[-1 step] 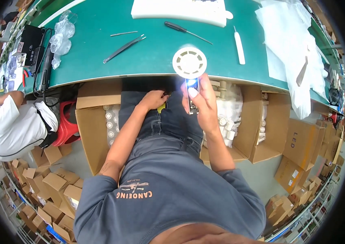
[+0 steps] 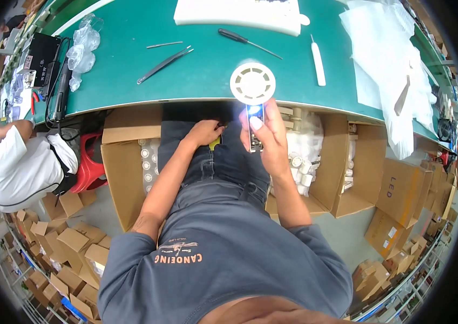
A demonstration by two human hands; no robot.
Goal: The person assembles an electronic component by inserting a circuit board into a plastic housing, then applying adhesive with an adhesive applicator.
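My right hand (image 2: 273, 137) holds up a small lit device (image 2: 253, 83) at the table's front edge. It has a round white head with slots around its rim, and below that a narrow body with exposed circuitry. A bright glare sits where the head meets the body, and my thumb presses on the body. In my lap, my left hand (image 2: 205, 133) rests with its fingers curled. Something yellow (image 2: 215, 143) shows under those fingers; its kind is hidden. Beyond the device lie a screwdriver (image 2: 234, 36), tweezers (image 2: 164, 65) and a white pen-shaped tool (image 2: 318, 63).
The green table (image 2: 196, 81) holds a thin metal rod (image 2: 164, 45), a white foam block (image 2: 239, 16), plastic bags (image 2: 82, 54) and white sheets (image 2: 382, 65). Open cardboard boxes (image 2: 121, 162) of white parts flank my legs. A person (image 2: 26, 167) sits at left near a red stool (image 2: 89, 167).
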